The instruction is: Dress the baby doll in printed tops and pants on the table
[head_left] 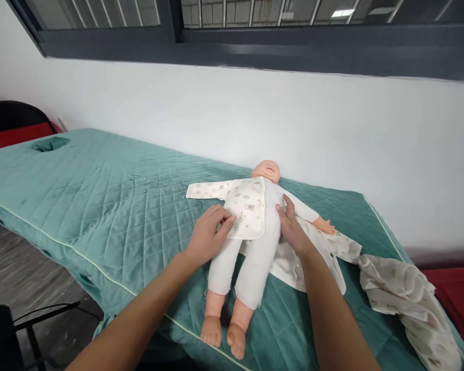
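A baby doll (255, 247) lies on its back on a teal quilted massage bed (112, 206), head toward the wall. A white printed jacket (245, 206) covers one side of its chest, its other flap spread under the doll at the right. My left hand (211, 234) lies flat on the jacket's lower edge by the doll's hip, fingers stretched out. My right hand (292, 229) rests flat on the doll's belly and other side, fingers extended, holding nothing.
A crumpled printed cloth (406, 293) lies at the bed's right end. The bed has a face hole (50, 144) at the far left. A white wall runs behind, windows above. Red furniture (458, 293) stands at right, dark chair parts at lower left.
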The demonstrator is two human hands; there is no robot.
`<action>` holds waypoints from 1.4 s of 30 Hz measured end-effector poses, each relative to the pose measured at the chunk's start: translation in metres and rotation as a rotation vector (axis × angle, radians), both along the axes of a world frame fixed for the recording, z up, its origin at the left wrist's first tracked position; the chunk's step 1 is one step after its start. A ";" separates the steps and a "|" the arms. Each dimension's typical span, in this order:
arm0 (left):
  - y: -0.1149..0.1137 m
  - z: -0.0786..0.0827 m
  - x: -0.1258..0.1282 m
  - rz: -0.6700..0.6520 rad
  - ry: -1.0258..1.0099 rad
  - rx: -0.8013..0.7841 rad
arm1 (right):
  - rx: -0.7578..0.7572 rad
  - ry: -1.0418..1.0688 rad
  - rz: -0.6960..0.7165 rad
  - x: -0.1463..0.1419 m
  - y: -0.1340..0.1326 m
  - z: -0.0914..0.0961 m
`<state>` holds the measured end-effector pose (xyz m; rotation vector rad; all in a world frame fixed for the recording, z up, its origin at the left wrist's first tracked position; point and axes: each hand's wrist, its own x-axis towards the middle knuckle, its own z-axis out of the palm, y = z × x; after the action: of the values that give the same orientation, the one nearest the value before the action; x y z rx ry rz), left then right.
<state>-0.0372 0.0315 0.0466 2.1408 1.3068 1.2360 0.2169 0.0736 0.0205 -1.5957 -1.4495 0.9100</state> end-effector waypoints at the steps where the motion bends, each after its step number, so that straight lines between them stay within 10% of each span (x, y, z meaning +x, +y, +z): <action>1: 0.010 0.006 0.004 0.011 0.006 0.030 | 0.002 0.006 0.004 0.000 0.001 -0.001; 11: 0.114 0.063 0.112 -0.030 0.566 -0.189 | 0.060 0.070 0.039 0.000 -0.002 -0.002; 16: 0.114 0.074 0.143 -0.066 0.663 -0.159 | 0.115 0.076 0.079 -0.003 -0.006 0.005; 22: 0.099 0.077 0.202 -0.504 0.960 -0.105 | 0.290 0.000 0.140 -0.002 -0.005 -0.004; 26: 0.103 0.064 0.234 -0.551 1.074 -0.100 | 0.384 -0.053 0.185 -0.003 -0.008 -0.007; 36: 0.136 0.068 0.217 -0.528 1.029 -0.077 | 0.059 0.067 0.332 0.054 -0.034 0.047; 42: 0.138 0.061 0.212 -0.491 0.972 -0.058 | -0.170 -0.365 -0.185 0.097 -0.017 0.021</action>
<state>0.1748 0.1695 0.1071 2.8783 0.9375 -0.0877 0.3136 0.0567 0.0415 -2.0683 -1.4625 0.6725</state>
